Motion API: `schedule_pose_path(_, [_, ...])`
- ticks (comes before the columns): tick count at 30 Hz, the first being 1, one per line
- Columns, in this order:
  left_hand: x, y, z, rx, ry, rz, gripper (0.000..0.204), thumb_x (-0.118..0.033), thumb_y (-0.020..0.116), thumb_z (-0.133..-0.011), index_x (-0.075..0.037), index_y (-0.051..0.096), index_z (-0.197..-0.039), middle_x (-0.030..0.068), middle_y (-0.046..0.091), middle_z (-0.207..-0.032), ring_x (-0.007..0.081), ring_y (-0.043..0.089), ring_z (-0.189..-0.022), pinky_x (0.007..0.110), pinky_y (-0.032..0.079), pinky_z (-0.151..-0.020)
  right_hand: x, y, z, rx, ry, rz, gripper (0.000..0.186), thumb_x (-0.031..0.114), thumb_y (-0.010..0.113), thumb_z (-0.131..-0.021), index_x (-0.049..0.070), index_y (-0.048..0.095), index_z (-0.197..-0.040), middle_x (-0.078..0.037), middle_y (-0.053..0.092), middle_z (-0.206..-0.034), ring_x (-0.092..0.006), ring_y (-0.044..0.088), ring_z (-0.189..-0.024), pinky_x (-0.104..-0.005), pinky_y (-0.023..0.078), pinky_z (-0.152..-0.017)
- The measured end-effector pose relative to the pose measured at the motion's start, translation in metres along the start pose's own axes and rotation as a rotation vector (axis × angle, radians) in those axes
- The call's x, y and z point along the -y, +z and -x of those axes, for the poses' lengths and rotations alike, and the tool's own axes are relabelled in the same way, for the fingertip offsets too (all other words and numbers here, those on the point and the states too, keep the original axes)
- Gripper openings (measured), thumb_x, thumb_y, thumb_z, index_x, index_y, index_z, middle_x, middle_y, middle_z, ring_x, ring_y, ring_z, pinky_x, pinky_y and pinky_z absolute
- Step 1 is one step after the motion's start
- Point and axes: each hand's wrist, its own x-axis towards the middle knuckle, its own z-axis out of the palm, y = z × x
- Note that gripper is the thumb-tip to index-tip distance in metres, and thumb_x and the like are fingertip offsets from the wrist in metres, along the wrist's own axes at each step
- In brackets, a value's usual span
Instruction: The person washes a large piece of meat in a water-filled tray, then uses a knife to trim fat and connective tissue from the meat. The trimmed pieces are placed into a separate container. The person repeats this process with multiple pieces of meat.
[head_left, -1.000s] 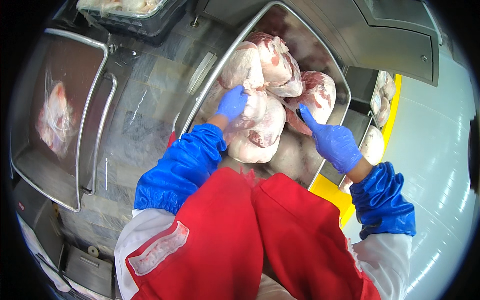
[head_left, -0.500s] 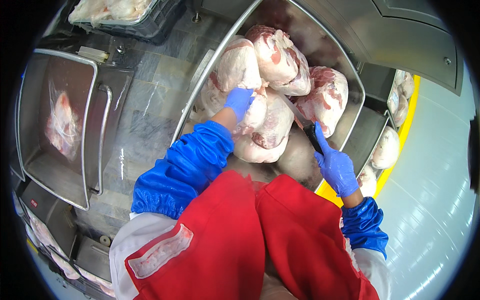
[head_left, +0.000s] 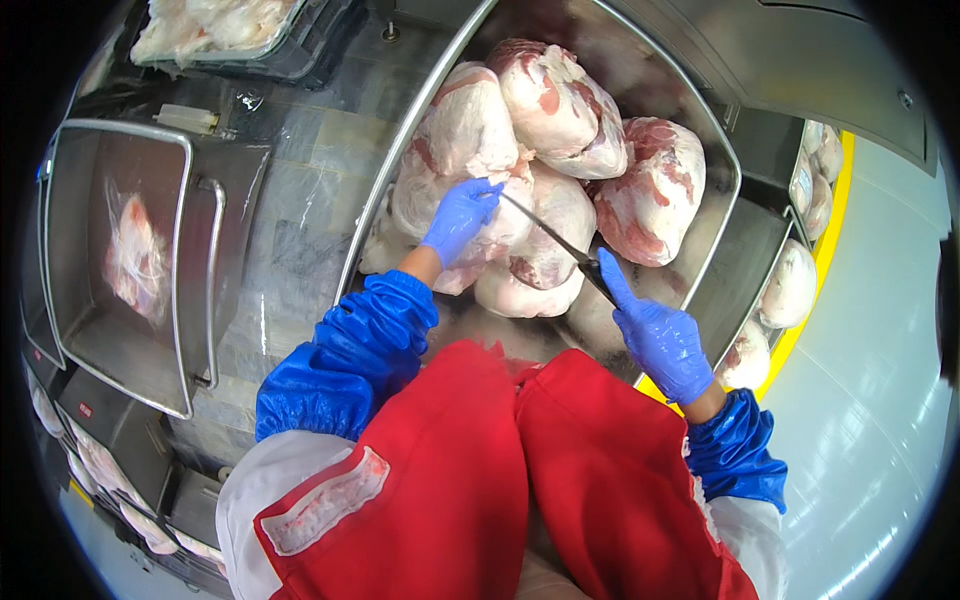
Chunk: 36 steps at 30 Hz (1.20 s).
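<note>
My gloved left hand (head_left: 458,222) has its fingers curled on a pale meat piece (head_left: 500,230) in the middle of a pile inside a steel bin (head_left: 705,235). My gloved right hand (head_left: 658,340) grips a black-handled knife (head_left: 545,228), index finger along the handle; its long blade points up and left, the tip beside my left fingertips. Large red-and-white cuts lie around them: one above (head_left: 555,95), one at the right (head_left: 650,185), one at the upper left (head_left: 465,120).
A steel tub (head_left: 70,260) holding a bagged meat piece (head_left: 138,260) stands at the left. A grey crate (head_left: 320,45) of pale meat is upper left. More steel containers hold meat at right (head_left: 790,280) and lower left (head_left: 105,450). Steel panels (head_left: 830,80) border the bin.
The knife has swung leftward, its blade now clearly seen with the tip at my left fingertips. My left fingers have shifted slightly over the meat. The view has shifted a little.
</note>
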Motion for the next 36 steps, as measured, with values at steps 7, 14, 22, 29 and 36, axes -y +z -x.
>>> schedule_pose_path(7, [0.084,-0.035,0.008,-0.32,0.146,-0.269,0.029,-0.008,0.053,-0.079,-0.002,0.05,-0.107,0.0051,0.054,-0.083,0.0109,0.052,-0.07,0.024,0.044,-0.065,0.03,-0.016,-0.049,-0.122,-0.261,0.311,0.067,0.002,0.047,-0.073,0.013,0.024,-0.135,-0.007,0.048,-0.054,-0.0193,0.051,-0.045,-0.0328,0.04,-0.04])
schedule_pose_path(14, [0.064,-0.036,0.018,-0.398,0.085,-0.472,0.031,-0.015,0.056,-0.077,-0.002,0.048,-0.104,0.0149,0.058,-0.09,0.026,0.058,-0.08,0.034,0.045,-0.073,0.064,-0.056,-0.065,-0.114,-0.286,0.447,0.057,0.004,0.049,-0.071,-0.002,0.034,-0.126,-0.008,0.052,-0.056,-0.021,0.053,-0.048,-0.0342,0.041,-0.042])
schedule_pose_path(22, [0.065,-0.05,0.009,-0.348,0.06,-0.503,0.031,-0.015,0.054,-0.077,-0.004,0.045,-0.105,0.0187,0.058,-0.092,0.0356,0.056,-0.087,0.04,0.044,-0.076,0.037,-0.062,-0.127,-0.049,-0.53,0.479,0.049,0.007,0.045,-0.079,0.008,0.036,-0.127,-0.008,0.049,-0.052,-0.0232,0.051,-0.043,-0.0354,0.039,-0.038])
schedule_pose_path(29, [0.084,-0.054,0.008,-0.276,0.138,-0.523,0.037,-0.017,0.051,-0.08,-0.007,0.035,-0.112,0.022,0.055,-0.094,0.0394,0.054,-0.088,0.044,0.042,-0.076,-0.06,-0.026,-0.139,0.031,-0.526,0.317,0.064,0.005,0.045,-0.08,0.025,0.021,-0.136,-0.007,0.047,-0.051,-0.0206,0.049,-0.04,-0.032,0.039,-0.038])
schedule_pose_path(36, [0.08,-0.053,0.016,-0.255,0.043,-0.531,0.038,-0.019,0.047,-0.082,-0.008,0.031,-0.114,0.0257,0.053,-0.101,0.0424,0.052,-0.093,0.045,0.04,-0.079,-0.084,0.028,-0.152,0.241,-0.345,0.035,0.057,0.006,0.039,-0.083,0.022,0.024,-0.136,-0.011,0.056,-0.085,-0.0217,0.055,-0.061,-0.0301,0.045,-0.056])
